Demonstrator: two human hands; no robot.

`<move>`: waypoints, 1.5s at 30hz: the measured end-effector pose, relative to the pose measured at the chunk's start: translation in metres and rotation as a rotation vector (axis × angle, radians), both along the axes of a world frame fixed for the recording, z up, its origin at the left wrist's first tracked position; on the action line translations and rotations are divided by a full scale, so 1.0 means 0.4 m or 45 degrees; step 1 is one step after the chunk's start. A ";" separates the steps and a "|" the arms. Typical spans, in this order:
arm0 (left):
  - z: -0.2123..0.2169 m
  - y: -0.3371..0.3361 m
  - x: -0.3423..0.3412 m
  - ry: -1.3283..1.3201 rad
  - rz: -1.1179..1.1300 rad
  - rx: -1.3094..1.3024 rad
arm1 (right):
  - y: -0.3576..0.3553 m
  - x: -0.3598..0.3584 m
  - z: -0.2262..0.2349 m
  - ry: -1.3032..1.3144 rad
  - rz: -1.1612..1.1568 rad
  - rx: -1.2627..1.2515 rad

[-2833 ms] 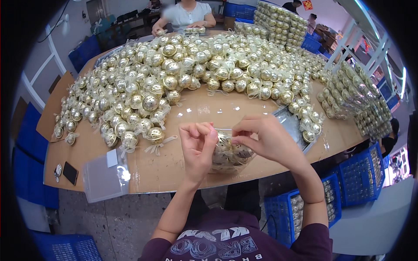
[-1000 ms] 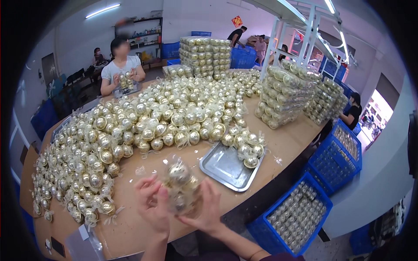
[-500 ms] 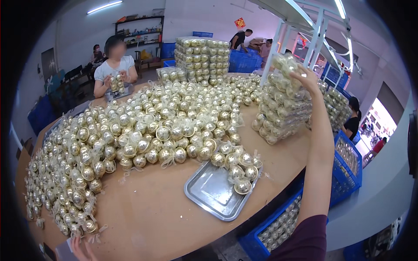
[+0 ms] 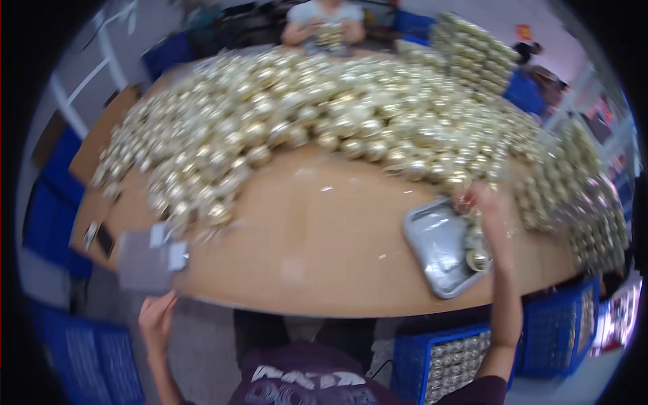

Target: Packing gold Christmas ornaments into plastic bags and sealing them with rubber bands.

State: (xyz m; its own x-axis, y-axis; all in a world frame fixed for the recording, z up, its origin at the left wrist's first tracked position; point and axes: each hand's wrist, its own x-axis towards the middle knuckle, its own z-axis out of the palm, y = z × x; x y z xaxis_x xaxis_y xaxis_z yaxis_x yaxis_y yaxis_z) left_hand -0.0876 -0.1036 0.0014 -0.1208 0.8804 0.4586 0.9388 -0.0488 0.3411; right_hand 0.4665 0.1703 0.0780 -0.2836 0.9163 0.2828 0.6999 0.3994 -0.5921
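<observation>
Gold ball ornaments (image 4: 371, 128) with pale ribbons lie in a wide heap across the brown table. At the right, my right hand (image 4: 489, 206) is over the upper edge of a metal tray (image 4: 435, 246), its fingers bent down among the balls there. Motion blur hides whether it grips one. A few gold balls (image 4: 478, 260) lie along the tray's right side. My left hand (image 4: 156, 317) is low at the table's left front edge, fingers pinched together, just below a stack of greyish plastic sheets (image 4: 138, 260). Whatever it pinches is too blurred to make out.
Stacked clear packs of gold balls (image 4: 560, 175) stand at the right, more packs (image 4: 472, 54) at the back. Blue crates (image 4: 412, 364) of packed balls sit below the table's right edge. Across the table a person (image 4: 324, 23) holds gold balls. A dark phone-like object (image 4: 104, 239) lies left.
The view has swung left and down. My right hand has come down from the top of the stacked packs to the tray. My left hand now shows below the plastic sheets, fingers drawn together.
</observation>
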 end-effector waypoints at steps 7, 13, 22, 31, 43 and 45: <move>-0.021 0.089 0.274 -0.038 -0.624 0.327 | -0.280 -0.599 -0.258 1.150 0.886 -1.508; -0.047 0.098 0.314 -0.227 -0.604 0.563 | -0.326 -0.621 -0.272 1.481 0.642 -1.440; 0.000 0.165 0.363 -0.079 -1.198 0.042 | -0.262 -0.541 -0.267 -0.338 0.482 0.383; 0.120 0.254 0.362 -0.401 -0.771 -0.305 | -0.306 -0.463 -0.160 0.134 0.307 0.689; -0.072 0.378 0.359 -1.339 -0.578 0.456 | -0.328 -0.599 -0.195 1.510 -0.285 -0.070; -0.068 0.360 0.384 -1.444 -0.632 0.352 | -0.297 -0.579 -0.227 1.504 -0.380 -0.127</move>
